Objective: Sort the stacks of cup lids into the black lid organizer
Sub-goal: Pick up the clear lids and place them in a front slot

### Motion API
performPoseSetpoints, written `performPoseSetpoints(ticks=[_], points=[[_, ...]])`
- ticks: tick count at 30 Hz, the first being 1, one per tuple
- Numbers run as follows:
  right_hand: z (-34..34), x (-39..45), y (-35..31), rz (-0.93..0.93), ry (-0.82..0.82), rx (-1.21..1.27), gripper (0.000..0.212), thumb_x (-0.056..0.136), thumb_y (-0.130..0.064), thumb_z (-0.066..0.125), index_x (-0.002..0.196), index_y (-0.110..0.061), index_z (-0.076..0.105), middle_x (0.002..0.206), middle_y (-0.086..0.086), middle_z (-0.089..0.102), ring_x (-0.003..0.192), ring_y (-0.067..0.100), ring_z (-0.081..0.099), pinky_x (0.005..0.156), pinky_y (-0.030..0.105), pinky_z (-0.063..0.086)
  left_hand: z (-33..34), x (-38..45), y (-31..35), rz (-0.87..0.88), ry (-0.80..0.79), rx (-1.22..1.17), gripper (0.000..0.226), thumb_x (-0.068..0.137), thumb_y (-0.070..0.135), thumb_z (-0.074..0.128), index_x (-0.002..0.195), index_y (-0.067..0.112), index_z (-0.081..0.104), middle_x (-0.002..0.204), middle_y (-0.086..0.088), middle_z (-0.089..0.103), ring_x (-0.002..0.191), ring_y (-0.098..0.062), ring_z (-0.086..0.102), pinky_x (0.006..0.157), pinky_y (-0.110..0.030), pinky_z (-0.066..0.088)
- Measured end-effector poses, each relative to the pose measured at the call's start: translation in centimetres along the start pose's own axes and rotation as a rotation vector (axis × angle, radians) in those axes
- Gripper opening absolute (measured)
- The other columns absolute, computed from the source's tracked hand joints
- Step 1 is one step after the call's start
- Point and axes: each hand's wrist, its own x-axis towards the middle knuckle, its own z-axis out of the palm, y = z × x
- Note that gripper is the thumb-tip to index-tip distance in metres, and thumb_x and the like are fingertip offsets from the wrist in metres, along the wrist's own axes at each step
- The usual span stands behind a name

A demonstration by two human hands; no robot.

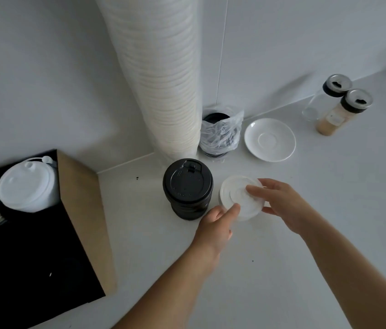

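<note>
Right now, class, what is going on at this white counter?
A person's two hands, left hand and right hand, are gripping a short stack of white plastic cup lids on the counter. A stack of black plastic lids stands just beside it. The black lid organizer on the left already holds white lids.

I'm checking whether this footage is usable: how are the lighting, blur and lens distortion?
Head view: dim, flat, greyish light with soft shadows and no glare; wide-angle distortion makes the tall white lid stack lean and flare toward the top; the black lid organizer interior is nearly featureless black; both hands and the small white lid stack look slightly soft.
</note>
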Motion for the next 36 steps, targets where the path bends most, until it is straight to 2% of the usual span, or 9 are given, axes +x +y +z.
performPoseSetpoints(ticks=[8,12,15,17,19,24,29,34,36], points=[[-0.1,0.1,0.2,0.020,-0.013,0.041,0.042,0.075,-0.040,0.080,0.113,-0.024,0.071,0.110,-0.003,0.077,0.111,0.020,0.068,0.105,0.051,0.048,-0.1,1.0,-0.3,-0.002,0.044,-0.049,0.035,0.067,0.046,0.069,0.092,0.025,0.056,0.099,0.004,0.050,0.091,-0.013,0.044,0.094,-0.029,0.044],[-0.2,-0.4,-0.1,0.021,-0.030,0.054,0.057,0.065,-0.044,0.084,0.115,-0.022,0.068,0.113,0.002,0.076,0.110,0.023,0.069,0.106,0.052,0.047,-0.3,0.6,-0.4,-0.025,0.042,-0.066,0.022,0.073,0.042,0.073,0.084,0.026,0.063,0.095,0.013,0.063,0.091,-0.006,0.055,0.092,-0.027,0.042],[-0.1,-1.1,0.1,0.016,-0.015,0.049,0.053,0.067,-0.043,0.083,0.113,-0.021,0.067,0.111,0.003,0.077,0.109,0.025,0.069,0.107,0.053,0.045,-0.5,-0.2,-0.5,-0.025,0.073,-0.085,0.051,0.060,0.049,0.077,0.103,0.025,0.065,0.105,0.013,0.066,0.095,0.000,0.057,0.089,-0.026,0.041],[0.0,-2.0,0.2,0.013,-0.001,0.052,0.050,0.069,-0.043,0.082,0.110,-0.021,0.067,0.111,0.003,0.076,0.110,0.025,0.068,0.107,0.053,0.043,-0.5,-0.9,-0.8,-0.026,0.080,-0.118,0.071,0.051,0.052,0.081,0.112,0.021,0.061,0.115,0.007,0.066,0.104,-0.005,0.058,0.095,-0.029,0.043],[0.1,-2.8,0.2,0.021,-0.007,0.049,0.050,0.068,-0.046,0.080,0.109,-0.021,0.066,0.112,0.003,0.075,0.109,0.025,0.067,0.104,0.053,0.042,-0.6,-1.7,-1.0,-0.029,0.070,-0.152,0.079,0.047,0.052,0.083,0.114,0.018,0.059,0.120,0.001,0.065,0.112,-0.013,0.059,0.102,-0.034,0.045],[0.6,-5.5,0.4,0.011,-0.053,0.039,0.042,0.078,-0.041,0.077,0.113,-0.020,0.066,0.111,0.001,0.075,0.107,0.023,0.069,0.100,0.051,0.047,-1.6,-4.1,-1.8,0.003,0.042,-0.173,0.078,0.049,0.049,0.085,0.115,0.017,0.059,0.122,-0.005,0.066,0.114,-0.018,0.062,0.105,-0.037,0.047],[2.1,-8.5,1.0,-0.017,-0.098,0.077,0.031,0.087,-0.031,0.070,0.116,-0.017,0.069,0.112,0.003,0.076,0.105,0.020,0.070,0.096,0.042,0.051,-2.6,-7.0,-2.9,0.060,0.093,-0.138,0.079,0.049,0.052,0.085,0.116,0.018,0.060,0.126,-0.002,0.064,0.117,-0.015,0.061,0.107,-0.037,0.045],[4.0,-11.8,1.3,-0.073,-0.126,0.074,0.044,0.079,-0.035,0.075,0.118,-0.016,0.066,0.115,0.004,0.074,0.106,0.020,0.069,0.096,0.039,0.053,-4.8,-10.7,-3.7,0.103,0.079,-0.079,0.059,0.068,0.043,0.083,0.117,0.018,0.060,0.121,0.000,0.067,0.113,-0.012,0.062,0.099,-0.030,0.048],[4.9,-13.3,1.5,-0.092,-0.138,0.069,0.056,0.069,-0.041,0.075,0.118,-0.015,0.065,0.116,0.006,0.073,0.107,0.022,0.069,0.098,0.041,0.052,-5.7,-12.3,-4.0,0.124,0.088,-0.068,0.064,0.064,0.046,0.084,0.116,0.018,0.061,0.119,-0.001,0.068,0.112,-0.013,0.063,0.095,-0.029,0.049]])
